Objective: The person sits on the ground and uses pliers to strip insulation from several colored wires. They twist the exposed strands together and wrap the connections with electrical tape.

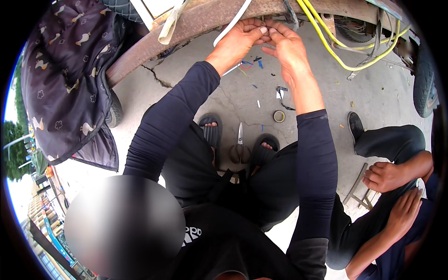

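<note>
Both my arms reach up to the underside of a rusty curved metal beam [196, 21]. There my left hand [241, 38] is closed, thumb and fingertips pinched together. My right hand [285, 45] meets it from the other side, also in a pinch, its fingertips touching those of the left. Something small and thin seems to sit between them, too hidden to name. A white cable [233, 22] hangs from the beam and passes by my left hand. Yellow hoses or cables [333, 44] loop down to the right of my right hand.
Between my sandalled feet lie scissors [240, 147]. A tape roll [279, 116], a black strap [283, 95] and wire scraps [247, 65] lie on the cracked concrete. A patterned quilted cover [70, 84] hangs at left. Another person's hands [389, 177] rest at right, near a tyre [424, 84].
</note>
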### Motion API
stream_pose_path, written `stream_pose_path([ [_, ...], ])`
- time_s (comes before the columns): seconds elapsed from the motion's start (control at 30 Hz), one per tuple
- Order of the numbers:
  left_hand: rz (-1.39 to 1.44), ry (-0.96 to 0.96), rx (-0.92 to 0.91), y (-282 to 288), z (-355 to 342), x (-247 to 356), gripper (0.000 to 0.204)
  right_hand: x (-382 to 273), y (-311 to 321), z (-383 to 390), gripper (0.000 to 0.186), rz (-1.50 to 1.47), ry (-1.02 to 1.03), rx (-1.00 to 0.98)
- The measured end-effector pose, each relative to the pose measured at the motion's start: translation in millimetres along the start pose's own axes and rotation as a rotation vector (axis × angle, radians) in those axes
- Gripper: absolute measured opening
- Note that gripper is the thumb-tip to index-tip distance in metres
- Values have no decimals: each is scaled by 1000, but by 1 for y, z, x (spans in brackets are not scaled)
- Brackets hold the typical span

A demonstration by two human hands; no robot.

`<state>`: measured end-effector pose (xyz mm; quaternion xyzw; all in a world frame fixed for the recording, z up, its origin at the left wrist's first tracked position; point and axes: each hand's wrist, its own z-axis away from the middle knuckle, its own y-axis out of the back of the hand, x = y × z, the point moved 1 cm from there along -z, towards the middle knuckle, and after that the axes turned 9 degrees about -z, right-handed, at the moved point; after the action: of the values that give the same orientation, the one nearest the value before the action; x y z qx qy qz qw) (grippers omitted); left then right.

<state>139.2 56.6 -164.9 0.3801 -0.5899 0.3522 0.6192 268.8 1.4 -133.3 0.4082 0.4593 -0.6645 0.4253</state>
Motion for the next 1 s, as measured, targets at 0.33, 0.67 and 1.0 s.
stream_pose_path([
  [0.33,-59,26,62,9,-4,2,38,0,-3,-26,33,-61,4,0],
  [0.67,-150,44,232,12,-4,-3,39,9,-16,-33,27,110,199,55],
  [1.0,-207,30,256,15,-5,-1,31,10,-16,-38,28,166,227,56],
])
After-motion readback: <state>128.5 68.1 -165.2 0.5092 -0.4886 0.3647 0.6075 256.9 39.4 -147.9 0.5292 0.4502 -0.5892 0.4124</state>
